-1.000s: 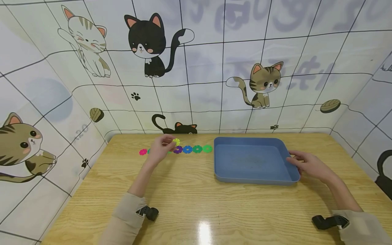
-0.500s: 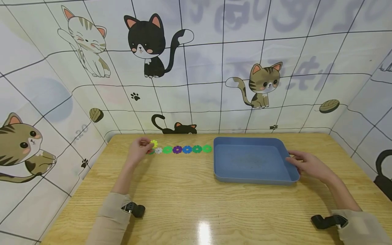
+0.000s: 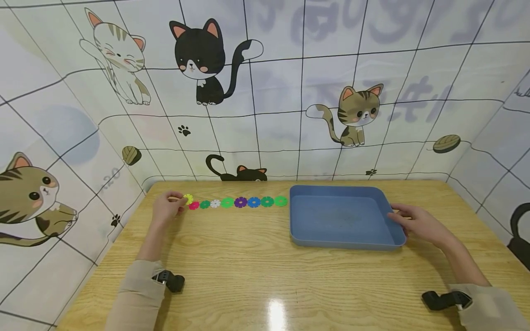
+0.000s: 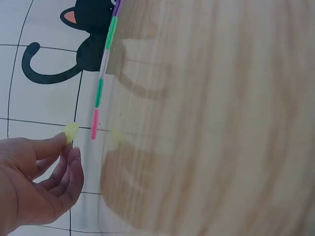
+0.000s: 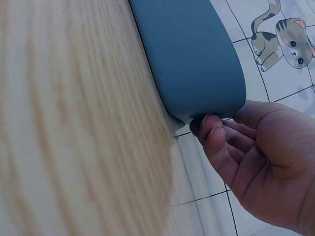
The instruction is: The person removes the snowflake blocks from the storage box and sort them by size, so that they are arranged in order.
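My left hand [image 3: 166,208] pinches a yellow snowflake disc [image 3: 188,199] between thumb and fingers, at the left end of a row of discs. In the left wrist view the yellow disc [image 4: 71,132] is held a little above the tabletop, beyond the pink disc [image 4: 94,124]. From left to right the row runs pink [image 3: 193,205], dark green disc [image 3: 204,204], white disc [image 3: 215,203], then several green, purple and blue ones. My right hand [image 3: 418,224] grips the right wall of a blue tray [image 3: 343,244], with the thumb at the rim and fingers outside, as the right wrist view shows.
The wooden table [image 3: 248,266] bears the row and the tray, whose left wall stands close to the row's right end. Behind and beside the table hangs a white cloth [image 3: 281,119] with cartoon cats and grid lines. Each wrist wears a strapped black camera.
My left hand has travelled left along the row with the yellow disc, from above the purple disc to past the pink one. The right hand and tray have stayed in place.
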{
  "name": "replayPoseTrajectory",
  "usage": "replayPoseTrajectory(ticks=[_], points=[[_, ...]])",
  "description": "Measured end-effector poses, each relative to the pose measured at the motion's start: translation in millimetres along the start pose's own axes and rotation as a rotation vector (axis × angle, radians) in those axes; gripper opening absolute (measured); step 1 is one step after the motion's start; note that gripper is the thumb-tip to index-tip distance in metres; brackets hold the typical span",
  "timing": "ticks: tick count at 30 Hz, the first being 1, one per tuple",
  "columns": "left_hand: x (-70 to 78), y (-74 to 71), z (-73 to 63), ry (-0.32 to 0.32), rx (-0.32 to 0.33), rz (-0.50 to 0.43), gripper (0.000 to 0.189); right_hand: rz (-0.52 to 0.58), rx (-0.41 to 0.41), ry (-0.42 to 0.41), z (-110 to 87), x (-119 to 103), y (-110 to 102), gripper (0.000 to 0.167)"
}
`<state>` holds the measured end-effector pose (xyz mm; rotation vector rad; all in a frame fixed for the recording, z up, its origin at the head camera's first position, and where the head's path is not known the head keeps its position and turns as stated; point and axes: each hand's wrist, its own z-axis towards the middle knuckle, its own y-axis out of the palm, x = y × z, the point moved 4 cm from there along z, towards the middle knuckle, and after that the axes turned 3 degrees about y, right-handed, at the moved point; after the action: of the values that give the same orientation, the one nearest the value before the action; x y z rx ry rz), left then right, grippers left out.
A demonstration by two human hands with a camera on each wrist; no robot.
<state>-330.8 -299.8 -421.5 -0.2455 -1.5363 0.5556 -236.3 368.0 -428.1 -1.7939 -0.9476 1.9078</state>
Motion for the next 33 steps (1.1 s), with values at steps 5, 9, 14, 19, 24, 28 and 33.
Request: replayPoseTrajectory(ticks=[5, 9, 14, 19, 24, 28, 33], points=[[-9.7, -8.6, 1.6, -0.042, 0.018, 0.074, 0.027, 0.009, -0.004, 0.001, -0.2, 0, 0, 0.056], [-14.0, -12.1, 2.4, -0.044, 0.021, 0.129, 0.028, 0.012, -0.004, 0.006, -0.6, 0, 0, 0.057], [-15.9, -12.8, 3.6, -0.031, 0.024, 0.162, 0.028, 0.000, -0.001, 0.016, 0.1, 1, 1, 0.058], [-15.6, -11.8, 3.3, -0.007, 0.009, 0.211, 0.029, -0.010, -0.001, 0.024, 1.1, 2, 0, 0.056], [-14.0, -11.3, 2.1, -0.001, -0.023, 0.213, 0.029, -0.019, 0.002, 0.034, 1.8, 2, 0, 0.055], [-13.7, -11.3, 2.3, -0.005, -0.040, 0.223, 0.027, -0.022, 0.002, 0.037, 1.4, 1, 0, 0.055], [-14.6, -11.6, 3.8, 0.001, -0.043, 0.241, 0.026, -0.024, 0.002, 0.038, 1.4, 1, 0, 0.056]])
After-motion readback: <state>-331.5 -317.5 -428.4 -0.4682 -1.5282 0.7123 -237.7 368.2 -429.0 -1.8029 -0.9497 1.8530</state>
